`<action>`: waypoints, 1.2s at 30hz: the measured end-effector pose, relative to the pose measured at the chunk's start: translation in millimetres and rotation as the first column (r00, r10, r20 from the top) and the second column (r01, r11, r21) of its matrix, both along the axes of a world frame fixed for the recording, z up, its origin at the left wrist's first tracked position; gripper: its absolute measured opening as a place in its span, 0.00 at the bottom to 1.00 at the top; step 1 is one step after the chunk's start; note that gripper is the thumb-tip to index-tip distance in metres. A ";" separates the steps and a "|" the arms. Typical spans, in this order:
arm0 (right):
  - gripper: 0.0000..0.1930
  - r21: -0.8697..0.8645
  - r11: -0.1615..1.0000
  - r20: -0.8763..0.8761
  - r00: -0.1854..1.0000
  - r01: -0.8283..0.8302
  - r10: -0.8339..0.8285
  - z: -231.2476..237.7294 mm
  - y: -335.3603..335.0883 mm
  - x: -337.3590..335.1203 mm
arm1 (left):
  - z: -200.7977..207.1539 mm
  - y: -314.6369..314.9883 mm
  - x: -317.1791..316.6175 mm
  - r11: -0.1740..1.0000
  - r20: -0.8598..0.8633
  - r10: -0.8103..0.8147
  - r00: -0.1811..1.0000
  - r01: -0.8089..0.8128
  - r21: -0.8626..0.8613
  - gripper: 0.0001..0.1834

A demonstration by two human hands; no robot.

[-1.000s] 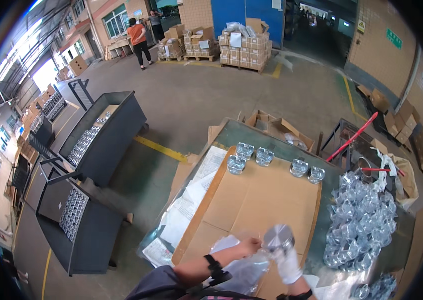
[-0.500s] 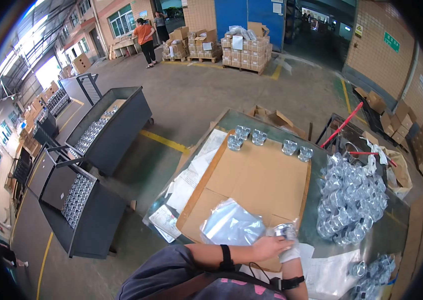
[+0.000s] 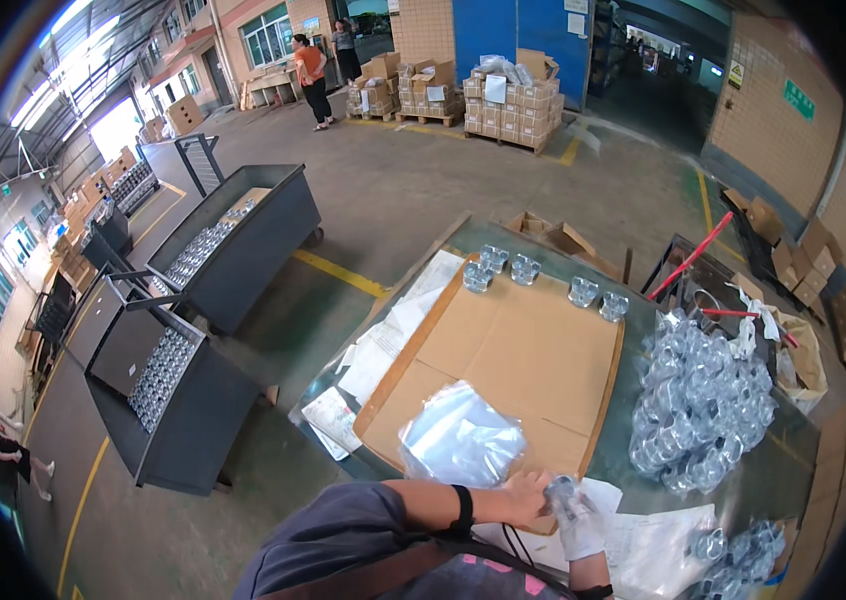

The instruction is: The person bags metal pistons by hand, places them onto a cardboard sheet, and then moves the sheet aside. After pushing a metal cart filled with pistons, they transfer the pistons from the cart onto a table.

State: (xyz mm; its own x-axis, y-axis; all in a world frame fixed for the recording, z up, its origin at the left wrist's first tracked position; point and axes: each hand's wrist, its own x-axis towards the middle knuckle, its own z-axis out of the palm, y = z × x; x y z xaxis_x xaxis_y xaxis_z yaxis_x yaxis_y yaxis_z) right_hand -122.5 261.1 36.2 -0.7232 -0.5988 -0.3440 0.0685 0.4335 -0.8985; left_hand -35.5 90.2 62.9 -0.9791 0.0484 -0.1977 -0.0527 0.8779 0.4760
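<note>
A small shiny silver metal part point(image 3: 561, 489), its exact kind too small to make out, is between my two hands at the near edge of the cardboard. My bare left hand point(image 3: 525, 496), with a black band on the wrist, has its fingers closed at the part's left side. My right hand point(image 3: 579, 526), in a white glove, grips it from the right. Left of them lies a stack of clear plastic bags point(image 3: 463, 437) on the cardboard sheet point(image 3: 503, 345). Several similar silver parts point(image 3: 525, 269) stand along the cardboard's far edge.
A heap of bagged silver parts point(image 3: 703, 405) covers the table's right side, with a smaller pile point(image 3: 748, 560) nearer. Papers point(image 3: 658, 545) lie beneath my right hand. Grey carts point(image 3: 233, 255) with metal parts stand left. Boxes on pallets point(image 3: 513, 105) and two people are farther back.
The metal part has shifted slightly down and left, and my gloved hand now shows more fully beside it. My view has turned a little left. A person has come into view at far left.
</note>
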 end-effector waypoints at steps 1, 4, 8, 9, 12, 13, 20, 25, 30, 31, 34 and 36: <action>0.15 0.047 0.993 -0.230 0.966 -0.106 0.114 8.4 -3.8 4.5 | -9.5 1.7 -0.4 0.997 0.105 0.001 0.995 0.007 -0.081 0.17; 0.16 0.203 0.947 -0.611 0.723 -0.249 0.321 23.3 -13.3 6.3 | -27.6 11.9 -5.1 0.982 0.178 0.045 0.983 -0.011 -0.188 0.15; 0.18 0.683 0.678 -0.475 0.540 -0.272 0.695 -12.5 -11.9 -13.1 | -17.4 12.4 -9.4 0.994 0.049 0.102 0.994 -0.099 -0.056 0.15; 0.16 0.701 0.637 -0.360 0.611 -0.321 0.705 0.6 -28.0 -26.8 | -10.4 11.4 -8.5 0.998 0.029 0.054 0.998 -0.052 -0.038 0.15; 0.07 0.558 0.691 -0.586 0.371 -0.461 0.720 -13.1 -56.6 -52.1 | -53.3 8.6 -15.1 0.982 0.017 0.164 0.986 -0.162 -0.094 0.17; 0.06 0.497 0.716 -0.569 0.439 -0.491 0.696 -9.4 -61.3 -54.2 | -59.6 0.6 -16.8 0.986 -0.023 0.117 0.993 -0.119 -0.120 0.17; 0.18 0.285 0.940 -0.422 0.856 -0.188 0.299 54.9 61.0 -66.7 | 13.1 -32.2 4.3 0.877 -0.259 0.359 0.897 -0.230 0.421 0.17; 0.17 0.130 0.892 -0.723 0.657 0.432 -0.213 114.3 117.9 -169.7 | -27.3 -91.0 68.4 0.847 -0.190 0.518 0.834 -0.468 0.254 0.12; 0.20 0.634 0.719 -0.675 0.657 0.285 0.336 105.1 115.2 -254.3 | -54.2 -118.2 78.1 0.825 -0.200 0.555 0.807 -0.566 0.005 0.18; 0.20 0.656 0.700 -0.668 0.649 0.282 0.364 93.3 120.0 -262.7 | -57.0 -117.9 74.1 0.810 -0.177 0.578 0.797 -0.586 0.003 0.21; 0.18 0.602 0.694 -0.658 0.737 0.394 0.153 87.9 107.0 -259.4 | -79.8 -121.5 68.5 0.865 -0.328 0.489 0.808 -0.499 0.060 0.28; 0.14 -0.338 0.674 0.221 0.751 0.657 -0.622 101.0 73.4 -229.1 | -80.2 -119.8 54.1 0.868 -0.081 0.495 0.865 -0.496 0.000 0.21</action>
